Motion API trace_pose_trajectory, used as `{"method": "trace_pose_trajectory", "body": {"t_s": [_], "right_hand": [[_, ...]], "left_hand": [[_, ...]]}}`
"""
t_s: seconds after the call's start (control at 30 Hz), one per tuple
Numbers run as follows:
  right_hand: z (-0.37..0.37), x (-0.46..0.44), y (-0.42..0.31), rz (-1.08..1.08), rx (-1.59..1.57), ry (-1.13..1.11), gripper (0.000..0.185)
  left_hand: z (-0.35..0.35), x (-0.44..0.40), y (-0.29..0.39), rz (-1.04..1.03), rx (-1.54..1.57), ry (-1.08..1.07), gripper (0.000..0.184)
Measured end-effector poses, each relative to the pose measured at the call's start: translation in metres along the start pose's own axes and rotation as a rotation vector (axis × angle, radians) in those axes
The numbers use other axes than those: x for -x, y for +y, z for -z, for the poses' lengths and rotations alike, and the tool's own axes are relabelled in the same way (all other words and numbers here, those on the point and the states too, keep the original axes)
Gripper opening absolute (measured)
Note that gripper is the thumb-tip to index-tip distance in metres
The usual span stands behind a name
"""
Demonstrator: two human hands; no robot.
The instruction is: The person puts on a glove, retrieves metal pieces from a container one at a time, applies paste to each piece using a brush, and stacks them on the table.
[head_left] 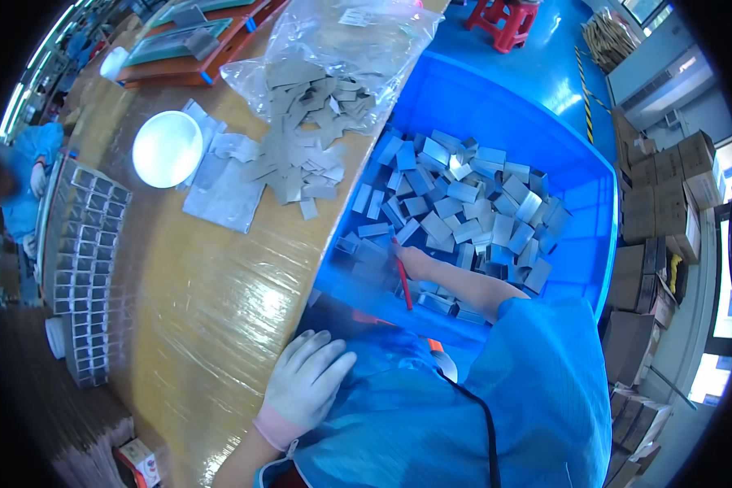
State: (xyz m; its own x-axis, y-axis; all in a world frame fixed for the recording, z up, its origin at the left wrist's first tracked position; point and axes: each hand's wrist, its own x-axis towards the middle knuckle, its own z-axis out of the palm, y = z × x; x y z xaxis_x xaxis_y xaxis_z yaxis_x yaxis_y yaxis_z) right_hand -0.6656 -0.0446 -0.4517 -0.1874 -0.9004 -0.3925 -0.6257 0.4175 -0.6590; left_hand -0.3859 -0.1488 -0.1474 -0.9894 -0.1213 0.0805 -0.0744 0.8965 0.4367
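Note:
My right hand (412, 262) is bare and reaches into a large blue bin (577, 154). Its fingers are closed around a thin red pen-like tool (404, 286). Around and beyond this hand lie many bent grey metal pieces (464, 191), heaped at all angles in the bin. The near left part of the bin is blurred. My left hand (307, 381), in a white glove with a pink cuff, rests at the table's edge. Its fingers are stretched out and nothing shows in them.
On the wooden table (211, 325) are flat grey pieces (301, 154) spilling from a clear plastic bag (366, 41), a white bowl (167, 149) and a wire-like rack (89, 268). Another person (32, 179) is at far left. Cardboard boxes (667, 187) and a red stool (504, 20) stand beyond.

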Motion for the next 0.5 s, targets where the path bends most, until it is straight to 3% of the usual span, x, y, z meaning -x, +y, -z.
{"method": "trace_pose_trajectory", "body": {"t_s": [0.27, 0.43, 0.47, 0.5], "right_hand": [[-0.008, 0.005, 0.005, -0.034, 0.116, 0.003, 0.022], [0.066, 0.044, -0.029, -0.161, 0.011, 0.356, 0.020], [0.087, 0.059, -0.044, -0.081, -0.034, 0.472, 0.020], [0.108, 0.073, -0.061, 0.005, -0.077, 0.586, 0.020]], "left_hand": [[0.003, 0.017, 0.001, 0.009, 0.119, 0.107, 0.025], [0.002, 0.029, -0.012, -0.009, 0.187, 0.134, 0.033], [0.002, 0.028, -0.012, -0.014, 0.187, 0.154, 0.033], [0.002, 0.026, -0.011, 0.131, 0.421, 0.193, 0.036]]}}
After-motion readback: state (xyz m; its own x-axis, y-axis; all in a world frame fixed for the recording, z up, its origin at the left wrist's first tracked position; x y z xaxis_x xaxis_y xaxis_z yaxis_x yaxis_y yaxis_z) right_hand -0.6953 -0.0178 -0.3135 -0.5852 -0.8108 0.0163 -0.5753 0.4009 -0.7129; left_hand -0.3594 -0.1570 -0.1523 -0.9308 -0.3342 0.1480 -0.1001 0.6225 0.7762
